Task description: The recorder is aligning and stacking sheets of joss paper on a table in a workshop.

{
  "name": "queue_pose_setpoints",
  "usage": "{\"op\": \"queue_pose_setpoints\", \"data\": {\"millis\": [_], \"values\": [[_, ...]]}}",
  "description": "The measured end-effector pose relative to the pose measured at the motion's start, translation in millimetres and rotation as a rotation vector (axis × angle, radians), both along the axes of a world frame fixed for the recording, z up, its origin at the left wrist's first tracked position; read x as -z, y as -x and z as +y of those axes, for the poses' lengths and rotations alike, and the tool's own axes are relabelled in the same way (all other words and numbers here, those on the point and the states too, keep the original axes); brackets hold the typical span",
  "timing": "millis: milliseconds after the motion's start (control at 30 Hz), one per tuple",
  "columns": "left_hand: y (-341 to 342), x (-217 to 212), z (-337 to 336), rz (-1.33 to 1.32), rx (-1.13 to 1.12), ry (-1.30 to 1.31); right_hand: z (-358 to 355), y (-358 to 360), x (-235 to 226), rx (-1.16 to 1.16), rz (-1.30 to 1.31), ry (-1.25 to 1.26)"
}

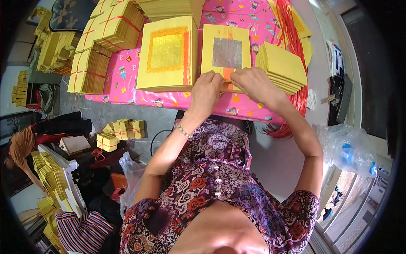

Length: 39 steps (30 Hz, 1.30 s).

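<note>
A yellow joss paper (207, 46) with a silver square and orange-red streaks lies at the table's near edge. Both my hands meet at its near end. My left hand (206, 94) is closed, its fingertips pinching the paper's near edge on the left. My right hand (256, 84) is closed too, with bent fingers pressed on the same edge at the right. Some of the fingertips are hidden. Just left stands a thick stack of joss paper (143, 55) with a gold square on top. Right of my right hand lies a fanned pile of plain yellow paper (281, 63).
A pink patterned cloth (122, 95) covers the table. Red-tied yellow bundles (86, 72) stand at its left; red plastic strands (298, 55) hang over its right edge. More bundles (122, 130) sit low at left, near a person's striped sleeve (82, 230). A clear plastic bag (349, 148) hangs at right.
</note>
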<state>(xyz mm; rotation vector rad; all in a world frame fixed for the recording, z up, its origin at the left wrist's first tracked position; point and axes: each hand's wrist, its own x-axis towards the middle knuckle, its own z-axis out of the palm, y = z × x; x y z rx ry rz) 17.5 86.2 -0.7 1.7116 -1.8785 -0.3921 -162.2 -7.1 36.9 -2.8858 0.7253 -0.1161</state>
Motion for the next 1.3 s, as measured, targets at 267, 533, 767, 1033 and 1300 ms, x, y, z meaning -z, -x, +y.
{"op": "queue_pose_setpoints", "data": {"millis": [267,533,767,1033,1300], "values": [[7,-17,-12,-0.073,0.021,0.468,-70,-11,-53,0.193,-0.013,-0.18],[15,-1,-53,-0.136,0.044,0.262,-173,-28,-7,0.186,0.014,-0.151],[15,17,-74,-0.265,-0.023,0.214,-186,-45,16,0.217,0.099,-0.121],[17,22,-75,-0.283,-0.032,0.181,-188,-49,15,0.238,0.032,-0.207],[16,21,-76,-0.255,-0.04,0.18,-193,-60,18,0.185,0.013,-0.351]]}}
